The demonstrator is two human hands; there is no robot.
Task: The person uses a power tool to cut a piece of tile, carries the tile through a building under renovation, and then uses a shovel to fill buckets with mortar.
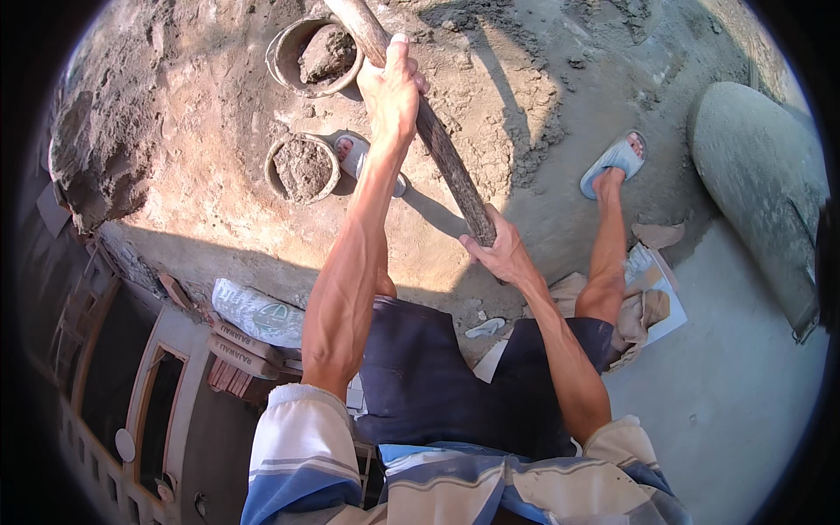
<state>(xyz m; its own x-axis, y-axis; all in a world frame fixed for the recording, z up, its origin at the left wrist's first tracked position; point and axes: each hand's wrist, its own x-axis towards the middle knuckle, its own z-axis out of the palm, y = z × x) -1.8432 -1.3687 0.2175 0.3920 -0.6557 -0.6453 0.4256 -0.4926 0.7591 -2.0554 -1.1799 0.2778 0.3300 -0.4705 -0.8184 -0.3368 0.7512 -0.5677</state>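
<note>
A long, rough wooden tool handle (451, 166) slants from the top edge down to the right across the middle. Its far end leaves the picture at the top, so the tool's head is out of sight. My left hand (391, 94) is wrapped round the upper part, its thumb lying along the wood. Lower down, my right hand (500, 252) grips the handle close to its near end. Just left of my left hand stands a bucket (282, 58) with a lump of wet mortar (327, 54) in it. A second bucket (274, 182), filled with mortar, is nearer me.
Mortar (516, 96) is spread over the ground ahead. My sandalled feet stand apart, beside the nearer bucket and at right (617, 162). A large grey metal tub (757, 157) lies far right. Sacks (255, 312) and a torn carton (656, 293) are close to my legs.
</note>
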